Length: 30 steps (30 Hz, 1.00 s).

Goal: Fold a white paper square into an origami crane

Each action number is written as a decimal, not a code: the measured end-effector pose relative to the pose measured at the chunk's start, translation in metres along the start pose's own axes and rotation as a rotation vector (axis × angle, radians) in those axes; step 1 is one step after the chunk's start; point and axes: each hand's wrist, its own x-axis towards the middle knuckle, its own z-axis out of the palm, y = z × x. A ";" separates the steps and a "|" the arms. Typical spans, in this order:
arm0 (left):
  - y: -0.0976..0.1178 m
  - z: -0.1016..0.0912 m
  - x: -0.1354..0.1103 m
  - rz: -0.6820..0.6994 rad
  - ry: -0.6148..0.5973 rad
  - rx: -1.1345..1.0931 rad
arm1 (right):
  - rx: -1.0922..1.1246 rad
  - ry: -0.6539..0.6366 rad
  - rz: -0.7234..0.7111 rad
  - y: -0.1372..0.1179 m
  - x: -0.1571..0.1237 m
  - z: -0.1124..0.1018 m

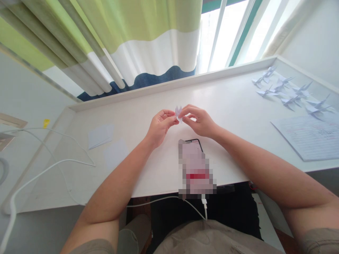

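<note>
Between my two hands, above the middle of the white desk, is a small piece of folded white paper (178, 112) with pointed tips standing up. My left hand (162, 126) pinches its left side between thumb and fingers. From the right, my right hand (197, 120) grips the same paper with thumb and forefinger, its other fingers curled. The fingertips cover part of the folds. Just below my hands lies a phone (194, 162), its screen blurred out and a white charging cable (204, 203) plugged into its lower end.
Several folded paper cranes (292, 95) stand at the desk's far right corner, above a lined paper pad (309, 135). Loose white paper squares (100, 135) lie on the left. White cables (66, 160) trail along the left side. A raised rim (169, 84) edges the desk below the curtain (148, 35).
</note>
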 end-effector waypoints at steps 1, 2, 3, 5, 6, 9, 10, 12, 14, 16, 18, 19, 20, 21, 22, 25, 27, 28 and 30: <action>0.001 0.000 0.000 -0.003 0.000 -0.003 | -0.007 0.006 -0.011 0.000 0.000 0.000; 0.001 0.000 0.000 -0.004 0.000 0.002 | -0.013 0.013 -0.018 0.001 0.000 0.000; 0.001 -0.001 0.000 -0.002 -0.001 0.013 | -0.017 0.019 -0.020 0.001 0.000 0.000; 0.001 -0.001 0.000 0.000 -0.011 0.038 | -0.019 0.031 -0.013 0.000 0.001 0.000; 0.001 -0.002 0.000 0.001 -0.019 0.045 | -0.018 0.034 -0.008 -0.001 0.001 0.000; 0.001 -0.002 0.000 0.023 -0.034 0.065 | 0.019 0.032 0.019 -0.004 0.000 0.001; 0.000 -0.001 0.000 0.038 -0.036 0.078 | 0.051 0.030 0.038 -0.004 0.000 0.001; 0.000 0.000 -0.001 0.075 -0.031 0.112 | 0.139 0.037 0.090 -0.004 0.000 0.003; 0.000 0.002 -0.001 0.115 -0.014 0.142 | 0.226 0.059 0.135 -0.002 0.001 0.006; -0.001 0.003 -0.002 0.150 0.009 0.160 | 0.283 0.081 0.154 0.000 0.002 0.009; -0.002 0.004 -0.001 0.178 0.035 0.172 | 0.315 0.092 0.155 0.003 0.004 0.010; -0.003 0.004 -0.001 0.187 0.046 0.179 | 0.327 0.094 0.154 0.004 0.005 0.011; -0.003 0.004 -0.001 0.192 0.056 0.186 | 0.335 0.096 0.152 0.005 0.005 0.011; -0.004 0.005 -0.001 0.194 0.064 0.192 | 0.338 0.099 0.150 0.005 0.005 0.011; -0.004 0.005 -0.001 0.195 0.070 0.193 | 0.338 0.102 0.150 0.005 0.006 0.010; -0.004 0.007 -0.002 0.188 0.073 0.173 | 0.329 0.115 0.151 0.006 0.006 0.008; -0.004 0.008 -0.002 0.176 0.069 0.140 | 0.332 0.119 0.148 0.005 0.006 0.006; -0.004 0.008 -0.002 0.167 0.068 0.122 | 0.340 0.119 0.143 0.005 0.006 0.006; -0.004 0.008 -0.002 0.149 0.064 0.091 | 0.359 0.118 0.125 0.005 0.006 0.005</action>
